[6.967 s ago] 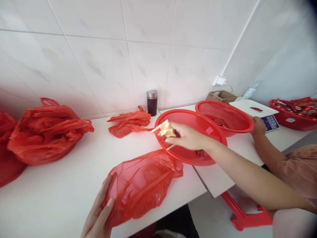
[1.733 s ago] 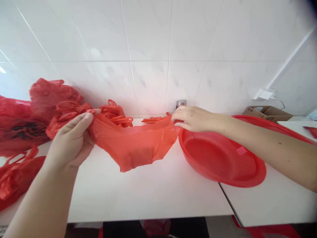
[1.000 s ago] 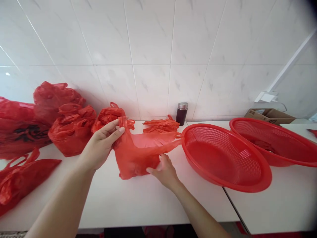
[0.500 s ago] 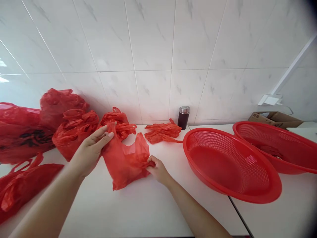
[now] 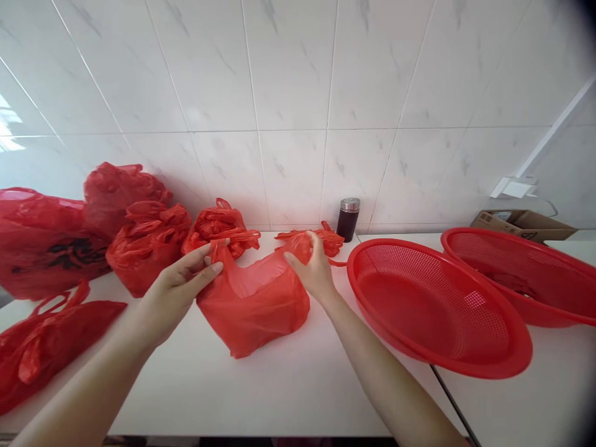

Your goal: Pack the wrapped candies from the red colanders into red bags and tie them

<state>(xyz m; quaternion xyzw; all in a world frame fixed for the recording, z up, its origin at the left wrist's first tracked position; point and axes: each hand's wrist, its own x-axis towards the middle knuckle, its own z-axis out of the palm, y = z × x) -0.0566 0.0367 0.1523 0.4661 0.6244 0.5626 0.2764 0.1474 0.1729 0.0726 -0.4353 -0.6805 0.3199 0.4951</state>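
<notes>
A thin red plastic bag [image 5: 261,304] is spread open between my two hands, its mouth facing up and its lower part at the white table [image 5: 195,379]. My left hand [image 5: 181,285] pinches the bag's left handle between thumb and fingers. On the other side my right hand [image 5: 314,267] grips the right handle, thumb toward the bag's mouth. Behind the bag lie a bundle of red bags [image 5: 218,226] and a flatter pile of red bags [image 5: 333,239], the latter partly hidden by my right hand.
Several filled red bags [image 5: 149,248] crowd the left side. A dark bottle [image 5: 347,220] stands by the tiled wall. Two red baskets [image 5: 419,304] [image 5: 549,273] sit at the right, with an open cardboard box [image 5: 526,225] behind.
My right hand has moved up from the bag's lower right side to its right handle. The bag has opened wider. The view has shifted slightly.
</notes>
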